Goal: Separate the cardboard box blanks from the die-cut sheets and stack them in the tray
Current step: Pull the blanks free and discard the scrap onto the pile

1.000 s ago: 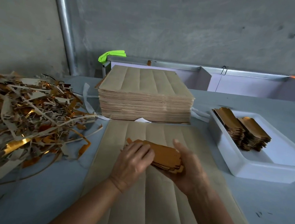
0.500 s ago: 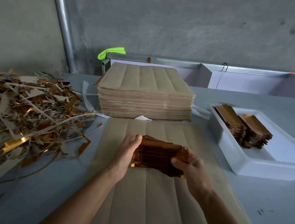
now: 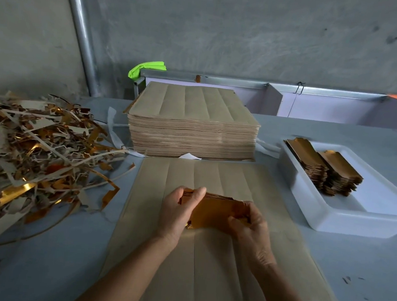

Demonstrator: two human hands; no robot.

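Observation:
A bundle of gold-faced box blanks [image 3: 214,213] stands on edge on the flat brown die-cut sheet [image 3: 207,265] in front of me. My left hand [image 3: 178,210] grips the bundle's left end, thumb over its top. My right hand [image 3: 251,225] holds the right end with curled fingers. A tall stack of die-cut sheets [image 3: 192,130] sits behind. The white tray [image 3: 344,218] at the right holds two leaning stacks of blanks [image 3: 322,169].
A heap of gold and grey offcut strips [image 3: 38,156] covers the table's left side. A metal rail with a green cloth [image 3: 147,66] runs along the wall behind the stack. Bare grey table [image 3: 361,270] lies near the front right.
The bundle lay flat between my hands, brown side up; both hands turned it up on edge, gold face toward me, and now square it on the sheet.

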